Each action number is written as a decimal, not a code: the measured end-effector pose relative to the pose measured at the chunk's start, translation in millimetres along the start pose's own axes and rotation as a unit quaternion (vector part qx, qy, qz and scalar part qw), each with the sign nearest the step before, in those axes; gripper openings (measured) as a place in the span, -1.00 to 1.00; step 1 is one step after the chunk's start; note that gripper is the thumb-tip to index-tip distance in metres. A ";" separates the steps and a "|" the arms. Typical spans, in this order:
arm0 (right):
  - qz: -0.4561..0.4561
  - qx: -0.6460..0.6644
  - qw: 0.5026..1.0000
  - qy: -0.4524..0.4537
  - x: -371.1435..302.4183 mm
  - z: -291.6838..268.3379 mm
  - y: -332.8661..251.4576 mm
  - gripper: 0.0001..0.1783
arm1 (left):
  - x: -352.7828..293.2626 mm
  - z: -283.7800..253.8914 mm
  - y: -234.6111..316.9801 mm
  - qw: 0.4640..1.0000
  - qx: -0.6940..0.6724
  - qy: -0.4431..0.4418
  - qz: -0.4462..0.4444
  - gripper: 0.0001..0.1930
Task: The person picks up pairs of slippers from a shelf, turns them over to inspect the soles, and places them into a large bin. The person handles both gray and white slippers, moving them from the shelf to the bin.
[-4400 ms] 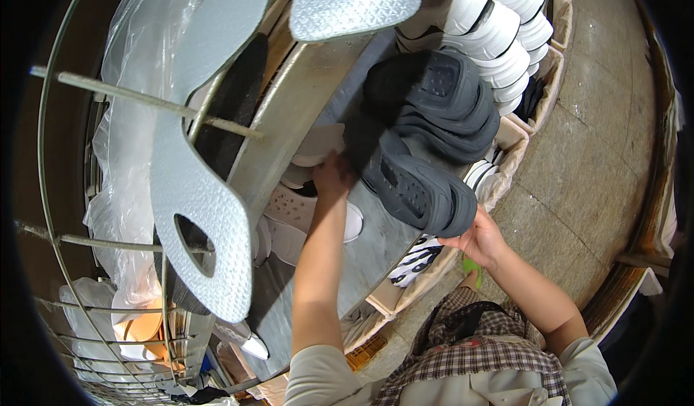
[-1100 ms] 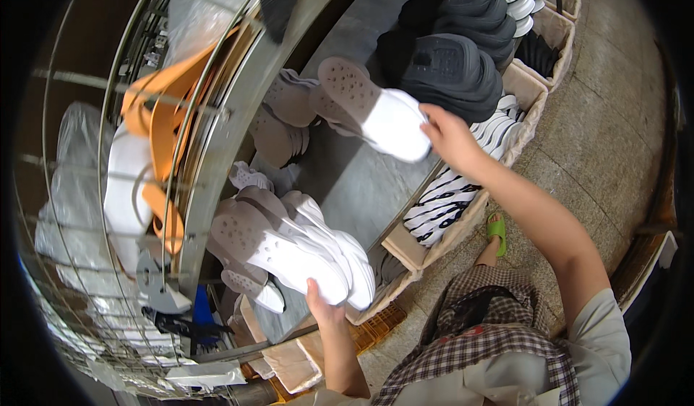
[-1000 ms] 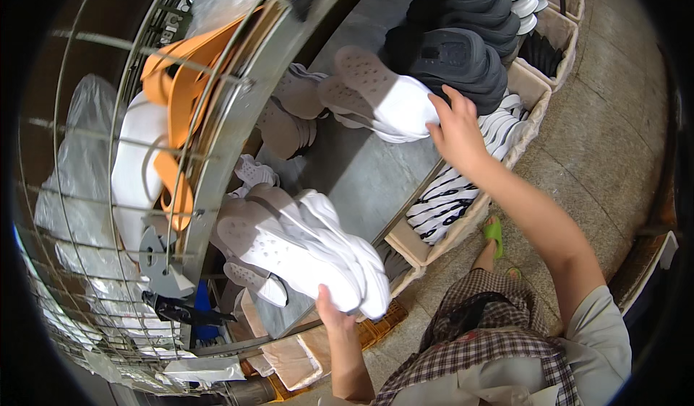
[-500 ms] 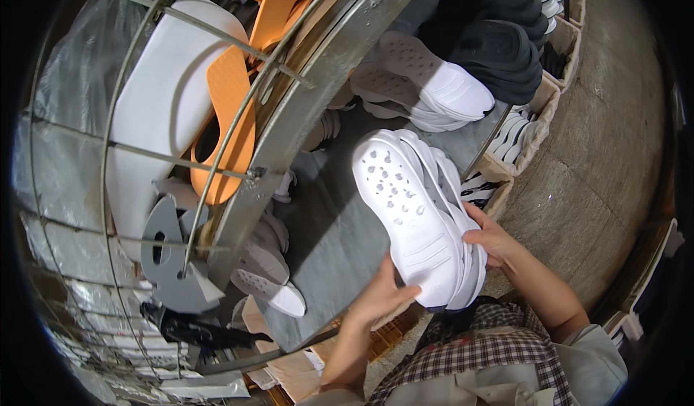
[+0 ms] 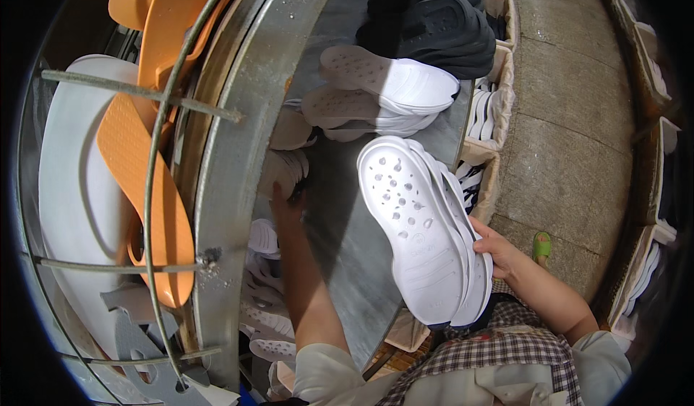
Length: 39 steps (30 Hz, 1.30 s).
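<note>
In my right hand (image 5: 499,252) is a small stack of white shoe soles (image 5: 413,243), its thumb and fingers closed on the right edge. The top sole shows a pattern of small holes at its far end. My left hand (image 5: 288,204) reaches forward into the shade, at a group of pale shoe soles (image 5: 282,167) beside the metal frame. Its fingers are mostly lost in shadow and against those soles. Other white soles (image 5: 271,323) lie along the table's left side, near my left forearm.
On the grey table (image 5: 354,240) lie more white soles (image 5: 416,84) and black soles (image 5: 452,37). A metal frame (image 5: 246,117) with wire mesh stands left, with orange sole-shaped pieces (image 5: 148,189) behind it. Lined bins (image 5: 491,110) line the table's right edge. A green slipper (image 5: 542,244) shows on the floor.
My left hand has let go of the white soles and moved forward and left to the shaded pale soles. My right hand alone holds the stack. The whole view has shifted.
</note>
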State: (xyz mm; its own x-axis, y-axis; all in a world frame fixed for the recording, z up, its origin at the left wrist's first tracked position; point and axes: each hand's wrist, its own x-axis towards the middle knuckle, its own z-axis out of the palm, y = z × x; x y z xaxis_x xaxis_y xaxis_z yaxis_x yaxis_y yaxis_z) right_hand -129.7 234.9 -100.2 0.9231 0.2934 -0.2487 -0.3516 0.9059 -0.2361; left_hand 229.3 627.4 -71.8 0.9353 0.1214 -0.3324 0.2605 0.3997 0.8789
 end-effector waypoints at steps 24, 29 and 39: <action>0.038 -0.019 0.995 -0.096 -96.2 -22.3 -58.6 -0.06 | -319.5 40.9 -24.5 0.976 0.193 0.061 0.079 -0.48; 0.004 -0.029 0.996 -0.087 -124.4 -26.4 -75.5 -0.03 | -426.7 78.7 -56.6 0.984 0.096 -0.054 0.137 -0.47; -0.077 -0.128 0.989 -0.010 -191.0 1.3 -96.1 0.13 | -496.9 181.8 -157.5 0.969 0.095 -0.207 0.092 -0.23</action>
State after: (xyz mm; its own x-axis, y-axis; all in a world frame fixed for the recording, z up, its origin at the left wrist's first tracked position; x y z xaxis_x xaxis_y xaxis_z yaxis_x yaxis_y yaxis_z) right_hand -271.9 92.2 -28.7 0.9708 0.1660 -0.1732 -0.2319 0.8344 -0.5001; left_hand -232.9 338.9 17.2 0.9759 -0.2158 -0.0339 0.0837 0.2262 0.9705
